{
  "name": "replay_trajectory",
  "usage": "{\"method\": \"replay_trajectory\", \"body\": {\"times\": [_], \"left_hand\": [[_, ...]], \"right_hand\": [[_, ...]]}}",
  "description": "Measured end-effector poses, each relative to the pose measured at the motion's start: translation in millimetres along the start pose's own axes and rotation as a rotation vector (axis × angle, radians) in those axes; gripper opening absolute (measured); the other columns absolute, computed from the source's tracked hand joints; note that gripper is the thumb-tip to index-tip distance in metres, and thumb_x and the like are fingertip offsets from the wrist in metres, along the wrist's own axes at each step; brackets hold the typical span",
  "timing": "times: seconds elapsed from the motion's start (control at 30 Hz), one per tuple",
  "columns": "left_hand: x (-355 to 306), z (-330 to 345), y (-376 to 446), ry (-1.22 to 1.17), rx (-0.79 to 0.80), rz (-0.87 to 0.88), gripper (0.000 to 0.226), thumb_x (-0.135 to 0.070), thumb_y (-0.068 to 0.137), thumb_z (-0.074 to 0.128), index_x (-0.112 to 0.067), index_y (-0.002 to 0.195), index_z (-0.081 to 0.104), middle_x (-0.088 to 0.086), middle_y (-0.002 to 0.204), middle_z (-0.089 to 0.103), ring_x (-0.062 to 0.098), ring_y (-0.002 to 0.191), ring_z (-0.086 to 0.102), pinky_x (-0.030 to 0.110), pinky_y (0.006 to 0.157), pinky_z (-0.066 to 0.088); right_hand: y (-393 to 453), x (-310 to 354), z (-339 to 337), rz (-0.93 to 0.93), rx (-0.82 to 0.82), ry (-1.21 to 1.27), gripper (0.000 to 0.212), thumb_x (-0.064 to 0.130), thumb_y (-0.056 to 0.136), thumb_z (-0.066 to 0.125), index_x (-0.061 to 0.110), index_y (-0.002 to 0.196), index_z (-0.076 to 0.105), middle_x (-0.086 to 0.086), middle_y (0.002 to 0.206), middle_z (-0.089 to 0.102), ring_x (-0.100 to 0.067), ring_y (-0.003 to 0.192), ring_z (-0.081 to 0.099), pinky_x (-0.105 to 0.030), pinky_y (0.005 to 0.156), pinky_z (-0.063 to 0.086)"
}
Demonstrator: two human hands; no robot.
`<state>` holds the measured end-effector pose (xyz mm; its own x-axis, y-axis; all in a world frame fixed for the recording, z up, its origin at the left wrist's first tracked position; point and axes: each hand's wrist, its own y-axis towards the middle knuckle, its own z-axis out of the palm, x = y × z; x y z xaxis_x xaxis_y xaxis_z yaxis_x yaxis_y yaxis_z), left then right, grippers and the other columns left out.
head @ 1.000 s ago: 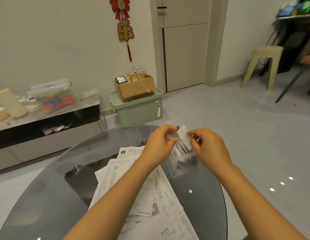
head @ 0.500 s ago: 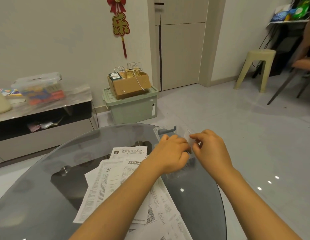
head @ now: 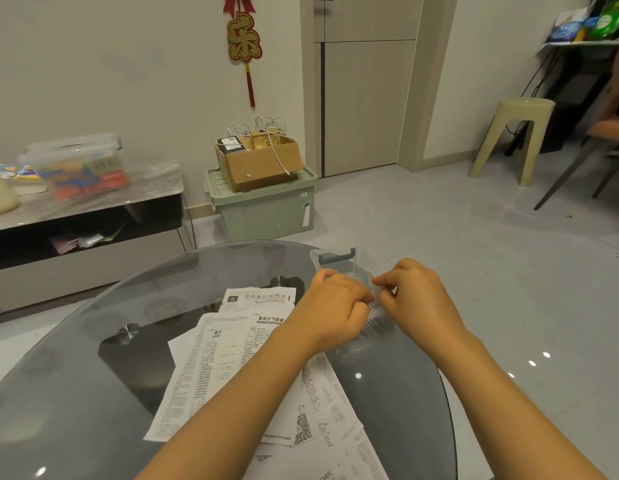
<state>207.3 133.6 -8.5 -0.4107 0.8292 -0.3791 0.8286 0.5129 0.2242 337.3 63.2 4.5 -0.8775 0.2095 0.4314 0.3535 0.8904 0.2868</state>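
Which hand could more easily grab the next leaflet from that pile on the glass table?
Probably left. The left hand sits at the edge of the leaflets; the right hand is across the clear box, its fingers pinching a folded slip.

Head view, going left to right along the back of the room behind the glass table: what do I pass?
Clear lidded tub on the low cabinet → cardboard box on the green storage bin → closed door → beige plastic stool → chair at the right edge.
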Motion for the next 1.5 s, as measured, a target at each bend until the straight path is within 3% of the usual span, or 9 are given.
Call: {"method": "replay_trajectory", "body": {"times": [0.17, 0.33, 0.47, 0.6, 0.77, 0.93, 1.03, 1.17, 1.5], "left_hand": [[-2, -2, 7, 0.097, 0.116, -0.024, 0.063, -0.031, 0.081, 0.016, -0.025, 0.132, 0.053, -0.002, 0.12, 0.06, 0.012, 0.108, 0.044, 0.034, 0.107, 0.017], [-2, -4, 14, 0.193, 0.171, -0.033, 0.074, -0.041, 0.078, 0.002, -0.029, 0.134, 0.049, 0.001, 0.112, 0.054, 0.016, 0.106, 0.042, 0.035, 0.101, 0.022], [-2, -2, 16, 0.191, 0.122, 0.004, 0.082, -0.046, 0.067, -0.004, -0.021, 0.115, 0.057, 0.0, 0.097, 0.049, 0.016, 0.095, 0.042, 0.037, 0.097, 0.027], [2, 2, 13, 0.131, 0.086, 0.007, 0.067, -0.04, 0.077, 0.006, -0.019, 0.109, 0.061, 0.0, 0.107, 0.055, 0.014, 0.098, 0.044, 0.037, 0.1, 0.027], [2, 1, 14, 0.0, 0.072, -0.047, 0.058, -0.031, 0.082, 0.019, -0.02, 0.119, 0.061, -0.003, 0.128, 0.054, 0.01, 0.116, 0.045, 0.033, 0.107, 0.019], [-1, -1, 15, -0.043, 0.091, -0.111, 0.065, -0.034, 0.08, 0.019, -0.02, 0.138, 0.044, -0.002, 0.142, 0.045, 0.013, 0.13, 0.037, 0.032, 0.111, 0.013], [-2, -1, 15, 0.026, 0.132, -0.07, 0.065, -0.034, 0.08, 0.018, -0.024, 0.138, 0.045, -0.004, 0.143, 0.044, 0.011, 0.13, 0.036, 0.035, 0.109, 0.014], [-3, -4, 15, 0.126, 0.179, -0.05, 0.064, -0.035, 0.081, 0.015, -0.03, 0.134, 0.049, -0.003, 0.143, 0.042, 0.012, 0.129, 0.036, 0.037, 0.109, 0.016], [-7, -6, 17, 0.173, 0.217, -0.071, 0.063, -0.037, 0.082, 0.012, -0.034, 0.131, 0.051, 0.001, 0.144, 0.037, 0.016, 0.129, 0.032, 0.037, 0.108, 0.016]], "right_hand": [[-1, -1, -5, 0.038, -0.236, 0.116, 0.026, 0.005, 0.088, 0.055, 0.008, 0.11, 0.069, -0.007, 0.095, 0.058, -0.016, 0.076, 0.051, -0.022, 0.071, 0.037], [-1, -5, -2, 0.036, -0.187, 0.096, 0.025, 0.007, 0.089, 0.056, 0.008, 0.11, 0.069, -0.006, 0.098, 0.059, -0.012, 0.077, 0.048, -0.02, 0.072, 0.036], [-1, -3, -3, 0.051, -0.141, 0.08, 0.023, 0.012, 0.091, 0.056, 0.009, 0.11, 0.069, -0.007, 0.101, 0.06, -0.014, 0.081, 0.052, -0.019, 0.073, 0.038], [0, 1, -1, 0.078, -0.043, 0.014, 0.023, 0.016, 0.091, 0.055, 0.013, 0.107, 0.071, -0.007, 0.102, 0.06, -0.021, 0.093, 0.057, -0.026, 0.075, 0.046], [0, 4, -3, 0.134, 0.0, -0.118, 0.025, 0.018, 0.091, 0.051, 0.018, 0.107, 0.07, -0.005, 0.11, 0.056, -0.023, 0.106, 0.05, -0.031, 0.077, 0.044], [0, 1, -4, 0.209, 0.044, 0.031, 0.024, 0.013, 0.09, 0.049, 0.007, 0.094, 0.072, -0.01, 0.107, 0.048, -0.028, 0.09, 0.056, -0.038, 0.077, 0.049], [0, -5, -10, 0.221, 0.005, 0.136, 0.022, 0.009, 0.087, 0.051, 0.006, 0.083, 0.072, -0.01, 0.096, 0.061, -0.028, 0.076, 0.059, -0.034, 0.067, 0.049], [-3, -11, -15, 0.234, -0.012, 0.243, 0.021, 0.004, 0.086, 0.049, 0.011, 0.084, 0.069, -0.002, 0.077, 0.065, -0.011, 0.061, 0.054, -0.022, 0.055, 0.043], [-3, -13, -10, 0.198, 0.011, 0.233, 0.025, 0.001, 0.087, 0.046, 0.012, 0.088, 0.068, 0.001, 0.079, 0.056, -0.013, 0.065, 0.053, -0.025, 0.058, 0.043]]}}
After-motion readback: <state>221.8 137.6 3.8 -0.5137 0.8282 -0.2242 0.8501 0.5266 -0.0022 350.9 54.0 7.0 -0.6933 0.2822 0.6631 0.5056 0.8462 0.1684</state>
